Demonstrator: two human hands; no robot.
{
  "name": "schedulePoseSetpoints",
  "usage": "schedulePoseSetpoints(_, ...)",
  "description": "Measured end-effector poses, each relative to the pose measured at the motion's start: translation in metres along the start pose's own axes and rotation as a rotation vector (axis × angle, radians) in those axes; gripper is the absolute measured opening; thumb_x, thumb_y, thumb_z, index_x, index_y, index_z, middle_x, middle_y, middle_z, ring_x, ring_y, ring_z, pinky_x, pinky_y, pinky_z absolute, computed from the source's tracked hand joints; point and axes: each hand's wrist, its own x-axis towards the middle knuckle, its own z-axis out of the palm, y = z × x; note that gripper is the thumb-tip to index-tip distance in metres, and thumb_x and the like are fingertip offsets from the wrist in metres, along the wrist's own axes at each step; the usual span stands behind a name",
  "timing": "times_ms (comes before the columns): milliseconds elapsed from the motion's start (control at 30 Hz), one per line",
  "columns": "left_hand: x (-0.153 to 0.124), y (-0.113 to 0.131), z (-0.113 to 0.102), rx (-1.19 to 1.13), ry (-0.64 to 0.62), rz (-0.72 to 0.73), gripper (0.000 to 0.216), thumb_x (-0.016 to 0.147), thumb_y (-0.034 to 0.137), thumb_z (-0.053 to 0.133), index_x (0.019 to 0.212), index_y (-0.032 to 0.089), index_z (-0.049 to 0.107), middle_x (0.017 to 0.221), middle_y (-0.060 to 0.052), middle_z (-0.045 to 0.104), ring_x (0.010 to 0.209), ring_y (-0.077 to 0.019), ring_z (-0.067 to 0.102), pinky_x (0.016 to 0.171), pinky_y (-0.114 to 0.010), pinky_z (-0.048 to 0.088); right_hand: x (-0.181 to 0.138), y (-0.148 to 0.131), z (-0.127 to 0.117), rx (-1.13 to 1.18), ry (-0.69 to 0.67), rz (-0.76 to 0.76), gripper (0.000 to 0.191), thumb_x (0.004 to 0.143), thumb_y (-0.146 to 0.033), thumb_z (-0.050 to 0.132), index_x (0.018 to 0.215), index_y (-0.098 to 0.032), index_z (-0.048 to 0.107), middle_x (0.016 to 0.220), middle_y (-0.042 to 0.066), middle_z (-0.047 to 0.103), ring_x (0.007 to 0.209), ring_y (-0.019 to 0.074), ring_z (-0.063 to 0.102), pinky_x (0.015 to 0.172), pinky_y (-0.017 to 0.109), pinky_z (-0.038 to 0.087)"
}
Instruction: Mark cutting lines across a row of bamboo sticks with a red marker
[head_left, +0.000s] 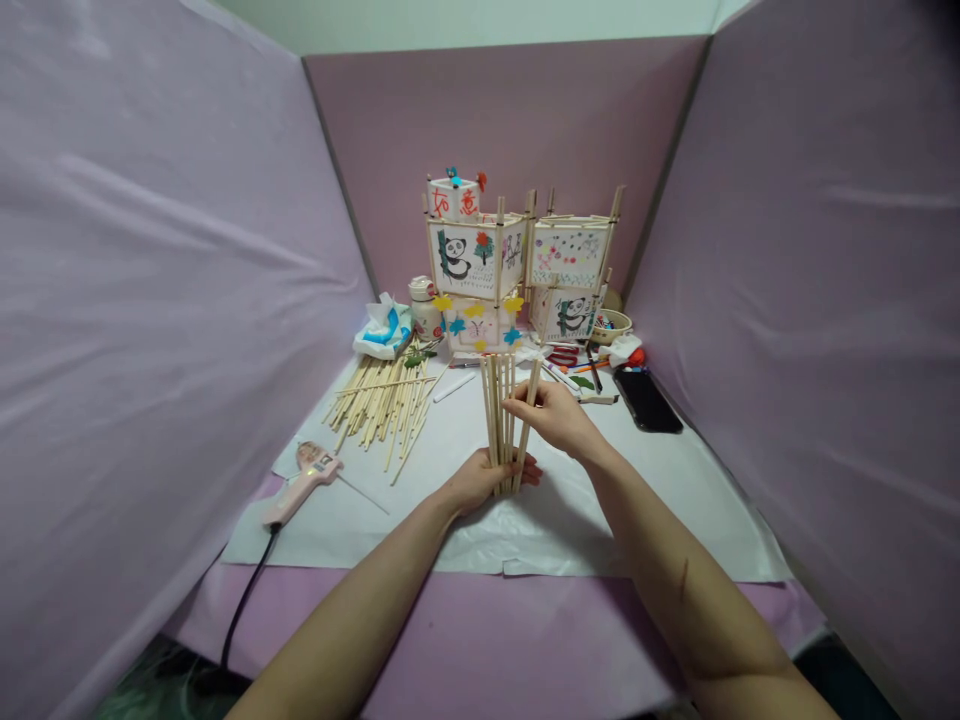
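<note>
My left hand (484,480) is wrapped round the lower end of a bundle of thin wooden sticks (501,405), which stands upright on the white paper sheet (660,500). Higher up, my right hand (551,412) pinches one stick at the right side of the bundle. A loose pile of more wooden sticks (382,400) lies on the paper to the left. Behind the bundle stand several paper lanterns (480,260) on stick frames, painted with pandas and flowers.
A pink glue gun (304,480) with a black cord lies at the left front. A black phone (649,402) rests at the right. Scissors (562,356), pens, a small bowl (611,325), a tissue pack (384,330) and a jar sit near the lanterns. Purple screens enclose three sides.
</note>
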Motion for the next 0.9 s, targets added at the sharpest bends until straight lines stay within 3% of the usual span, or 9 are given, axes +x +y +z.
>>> schedulePoseSetpoints(167, 0.001, -0.002, -0.001, 0.022, 0.005, -0.010, 0.056, 0.067, 0.052, 0.090, 0.100, 0.010, 0.073, 0.098, -0.016, 0.075, 0.088, -0.0290, 0.073, 0.091, -0.046, 0.053, -0.002, -0.003, 0.003, -0.025, 0.009, 0.027, 0.011, 0.075, -0.030, 0.064, 0.073, -0.020, 0.059, 0.068, -0.003, 0.058, 0.066, 0.0156, 0.052, 0.063, 0.028, 0.039)
schedulePoseSetpoints(600, -0.002, 0.005, 0.004, 0.068, -0.023, -0.023, 0.045, 0.070, 0.045, 0.087, 0.094, 0.009, 0.075, 0.091, -0.014, 0.076, 0.083, -0.0266, 0.072, 0.087, -0.042, 0.053, -0.002, -0.001, 0.009, 0.141, -0.078, 0.057, 0.017, 0.077, -0.035, 0.069, 0.076, -0.019, 0.064, 0.069, -0.003, 0.062, 0.069, 0.0165, 0.057, 0.066, 0.029, 0.044)
schedulePoseSetpoints(767, -0.003, 0.005, 0.004, 0.068, -0.066, -0.025, 0.034, 0.077, 0.036, 0.083, 0.094, 0.009, 0.074, 0.090, -0.012, 0.077, 0.085, -0.0269, 0.073, 0.087, -0.041, 0.053, -0.004, 0.002, 0.016, 0.527, -0.210, 0.141, 0.040, 0.076, -0.045, 0.081, 0.104, -0.019, 0.070, 0.100, 0.007, 0.076, 0.095, 0.0211, 0.070, 0.092, 0.037, 0.052)
schedulePoseSetpoints(900, -0.006, -0.001, 0.010, -0.034, -0.128, -0.112, 0.040, 0.073, 0.035, 0.088, 0.097, 0.008, 0.072, 0.093, -0.016, 0.077, 0.085, -0.0267, 0.075, 0.086, -0.041, 0.055, -0.004, 0.008, 0.021, 0.826, -0.244, 0.336, 0.037, 0.075, -0.046, 0.083, 0.093, -0.017, 0.069, 0.095, 0.009, 0.078, 0.082, 0.0197, 0.074, 0.085, 0.038, 0.060)
